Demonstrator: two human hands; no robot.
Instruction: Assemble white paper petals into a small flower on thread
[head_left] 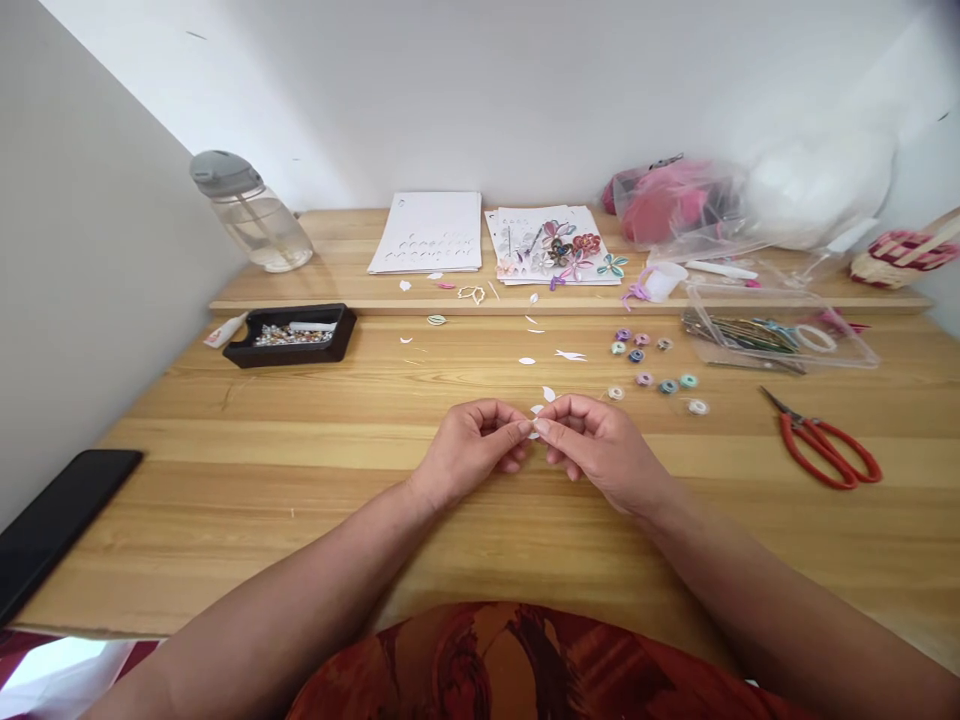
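My left hand (480,445) and my right hand (596,445) meet over the middle of the desk, thumbs and forefingers pinched tip to tip. Something tiny and pale shows between the fingertips, too small to name. Just beyond and under them lie white petal-shaped paper pieces (549,394). Farther back on the wood are another white leaf-shaped piece (527,361) and a jagged white scrap (571,356). Small thread spools (643,380) in several colours sit to the right of my hands.
Red-handled scissors (829,450) lie at right, below a clear plastic box (780,330) of tools. A black tray (289,336) of beads, a water bottle (251,212) and a phone (64,520) are at left. Printed sheets (427,230) and flower ornaments (577,262) rest on the raised shelf.
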